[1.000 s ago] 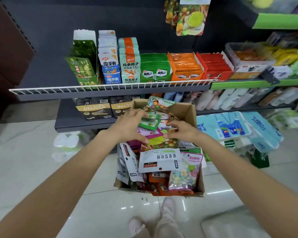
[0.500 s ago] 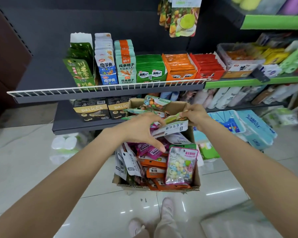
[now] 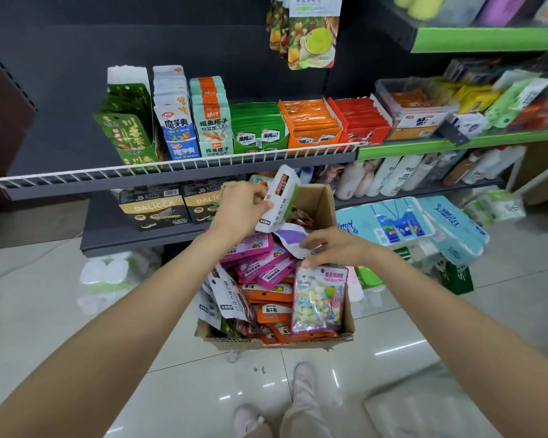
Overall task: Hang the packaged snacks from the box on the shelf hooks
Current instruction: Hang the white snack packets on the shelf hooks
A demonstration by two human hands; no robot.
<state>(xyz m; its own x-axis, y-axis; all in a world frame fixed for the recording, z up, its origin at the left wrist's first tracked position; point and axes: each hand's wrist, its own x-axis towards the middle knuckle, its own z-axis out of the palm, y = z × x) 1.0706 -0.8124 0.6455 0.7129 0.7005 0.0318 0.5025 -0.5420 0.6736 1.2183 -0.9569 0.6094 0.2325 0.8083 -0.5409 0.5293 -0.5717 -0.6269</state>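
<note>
An open cardboard box (image 3: 320, 203) full of packaged snacks stands on the floor before the shelves. My left hand (image 3: 239, 208) grips a white and green snack packet (image 3: 279, 200) and holds it upright above the box's far end. My right hand (image 3: 332, 248) reaches down into the box and pinches a white and purple packet (image 3: 290, 240). Pink packets (image 3: 257, 257), orange packets (image 3: 272, 308) and a clear bag of pastel candy (image 3: 318, 298) lie in the box. Snack packets (image 3: 310, 36) hang from a hook high on the dark back panel.
A wire-fronted shelf (image 3: 178, 167) holds rows of snack cartons just above the box. A lower shelf (image 3: 140, 235) carries black boxes. Tissue packs (image 3: 402, 222) lie right of the box. Bottles (image 3: 393, 175) line a shelf at right. My feet (image 3: 301, 379) stand on the glossy tile floor.
My left hand has taken the white and green packet and lifted it upright. My right hand let go of it and dropped back into the box onto a purple packet.
</note>
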